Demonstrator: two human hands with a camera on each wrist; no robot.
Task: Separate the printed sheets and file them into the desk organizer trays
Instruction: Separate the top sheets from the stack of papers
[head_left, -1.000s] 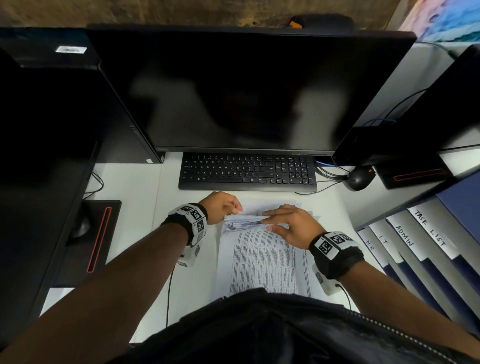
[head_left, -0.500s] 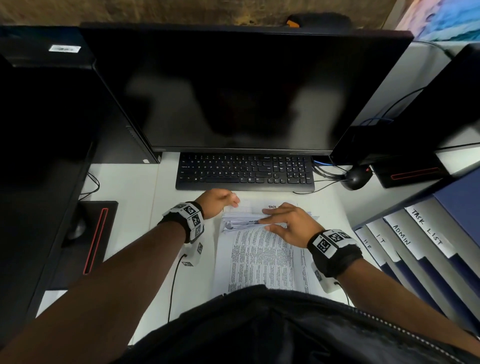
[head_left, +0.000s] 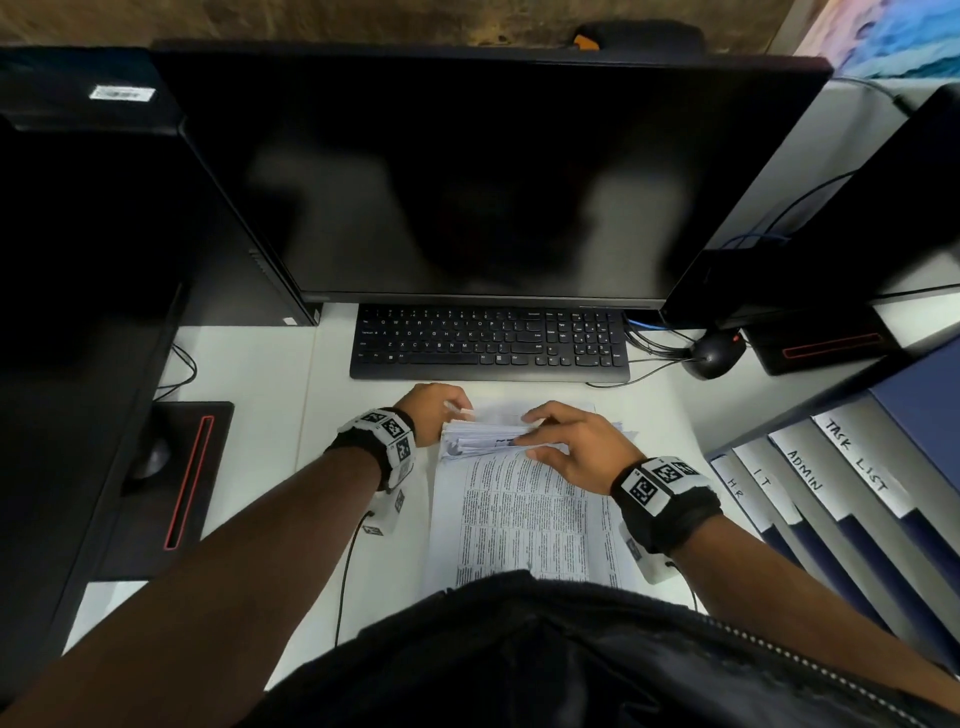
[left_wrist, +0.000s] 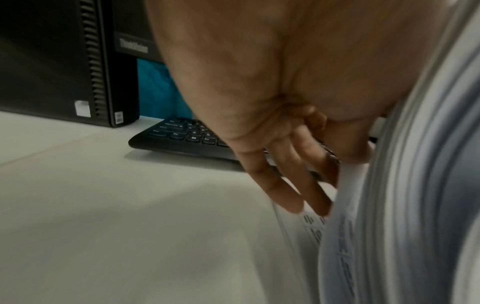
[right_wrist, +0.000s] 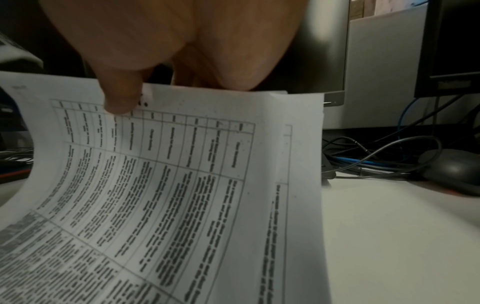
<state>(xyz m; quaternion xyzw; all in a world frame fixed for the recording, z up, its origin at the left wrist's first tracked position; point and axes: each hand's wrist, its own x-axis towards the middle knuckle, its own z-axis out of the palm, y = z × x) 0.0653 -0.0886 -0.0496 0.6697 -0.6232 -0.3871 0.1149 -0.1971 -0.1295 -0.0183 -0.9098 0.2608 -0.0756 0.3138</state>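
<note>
While separation is in hand, printed sheets (head_left: 524, 519) lie stacked on the desk (head_left: 249, 374) before the keyboard (head_left: 488, 343), far edges lifted. Right hand (head_left: 571, 447): thumb and fingers pinch the top leaves. Left hand (head_left: 431, 410): pinches the far-left corner. Next, likely: free one sheet, match it to a labelled desk organizer tray (head_left: 802, 467) at right.

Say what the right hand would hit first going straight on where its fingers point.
The right hand points left across the sheets it pinches; first in line is probably the left hand at the sheets' left edge, though depth is unclear.
</note>
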